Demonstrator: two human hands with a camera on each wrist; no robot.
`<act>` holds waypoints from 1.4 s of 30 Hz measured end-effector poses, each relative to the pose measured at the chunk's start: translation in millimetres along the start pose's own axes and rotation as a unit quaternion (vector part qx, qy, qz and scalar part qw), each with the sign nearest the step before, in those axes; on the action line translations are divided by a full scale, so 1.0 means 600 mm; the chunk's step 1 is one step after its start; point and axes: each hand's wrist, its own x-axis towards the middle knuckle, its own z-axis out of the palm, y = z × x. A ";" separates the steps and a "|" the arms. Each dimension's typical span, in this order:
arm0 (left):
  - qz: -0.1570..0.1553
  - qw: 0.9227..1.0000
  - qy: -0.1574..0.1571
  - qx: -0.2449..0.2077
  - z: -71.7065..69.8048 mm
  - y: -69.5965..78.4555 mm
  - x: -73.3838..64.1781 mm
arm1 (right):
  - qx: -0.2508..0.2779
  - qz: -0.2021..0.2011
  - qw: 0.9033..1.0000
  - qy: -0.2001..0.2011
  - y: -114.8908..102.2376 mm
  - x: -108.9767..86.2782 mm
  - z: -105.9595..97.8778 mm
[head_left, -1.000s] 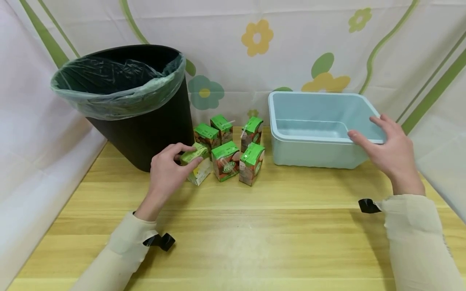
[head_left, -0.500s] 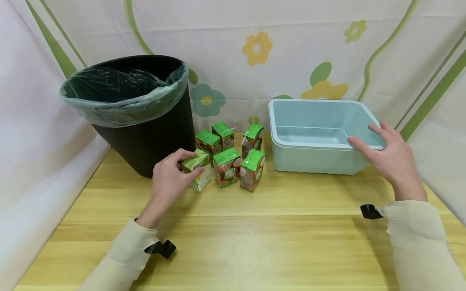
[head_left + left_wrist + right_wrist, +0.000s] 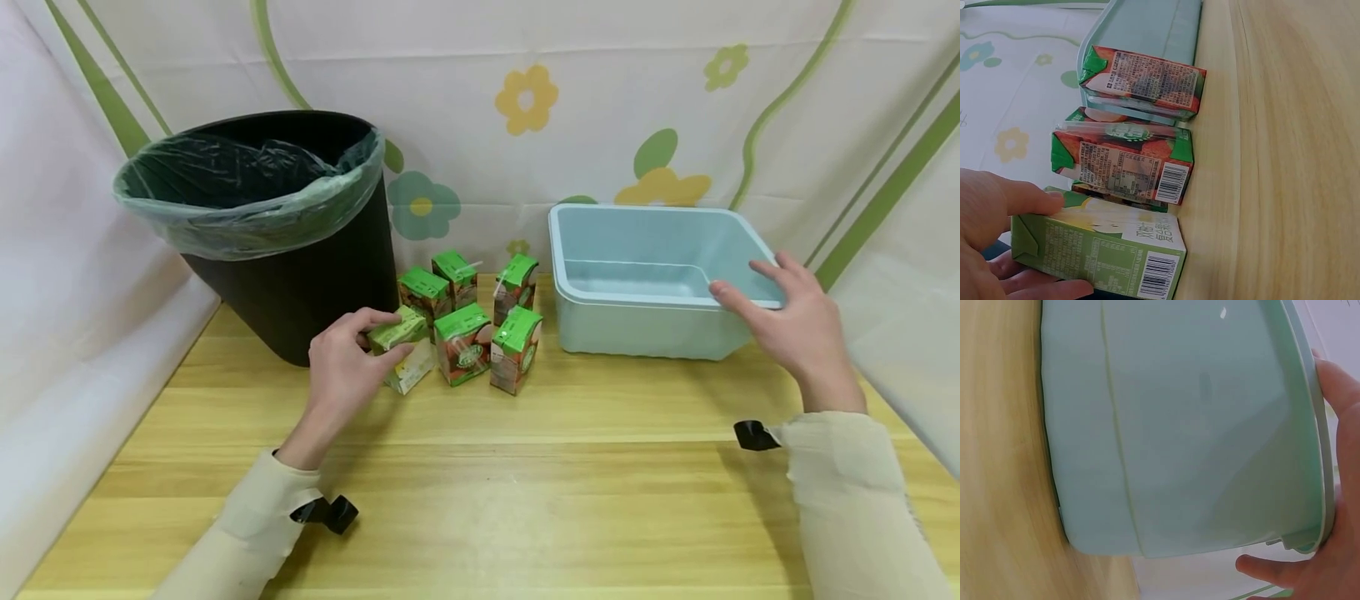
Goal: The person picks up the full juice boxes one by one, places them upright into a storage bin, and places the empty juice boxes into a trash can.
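My left hand (image 3: 345, 358) grips a light-green juice box (image 3: 411, 367) near its top, thumb on one side and fingers on the other. In the left wrist view, the barcode end of this juice box (image 3: 1104, 250) lies close to the tabletop. Beside it stand several juice boxes with green tops and red sides, among them a front one (image 3: 462, 346) and one to its right (image 3: 516, 354). My right hand (image 3: 802, 333) rests at the right front corner of a pale blue plastic bin (image 3: 637, 329), thumb over the rim and fingers extended.
A black trash can (image 3: 300, 292) with a green-tinted liner (image 3: 262, 229) stands at the left, behind my left hand. Further juice boxes, such as one with a white straw (image 3: 515, 279), stand at the back. A flowered cloth (image 3: 465, 50) hangs behind the wooden table (image 3: 487, 517).
The scene sits slightly lower in the head view than a second ago. Both hands stay where they were, the left on the light-green juice box and the right at the bin's corner.
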 end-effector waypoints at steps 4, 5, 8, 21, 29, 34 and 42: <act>0.015 1.000 0.025 -0.003 -0.002 -0.001 0.001 | -0.004 0.000 1.000 0.001 0.001 -0.001 0.001; 0.018 0.999 0.032 -0.003 -0.004 -0.001 0.002 | -0.004 -0.001 1.000 0.002 0.001 -0.001 0.001; 0.026 0.998 0.052 -0.004 -0.010 0.003 0.004 | -0.008 -0.001 1.000 0.004 0.001 0.000 0.001; 0.060 0.990 0.113 -0.067 -0.026 0.023 0.009 | -0.003 -0.002 1.000 0.014 0.001 0.002 0.005; 0.084 0.983 0.136 -0.093 -0.030 0.037 0.018 | 0.012 0.002 1.000 0.021 0.002 0.001 0.009; 0.081 0.982 0.137 -0.102 -0.031 0.050 0.032 | 0.014 0.001 1.000 0.027 0.002 0.002 0.011; 0.096 0.978 0.148 -0.115 -0.022 0.075 0.062 | 0.017 0.022 0.999 0.039 0.001 0.001 0.011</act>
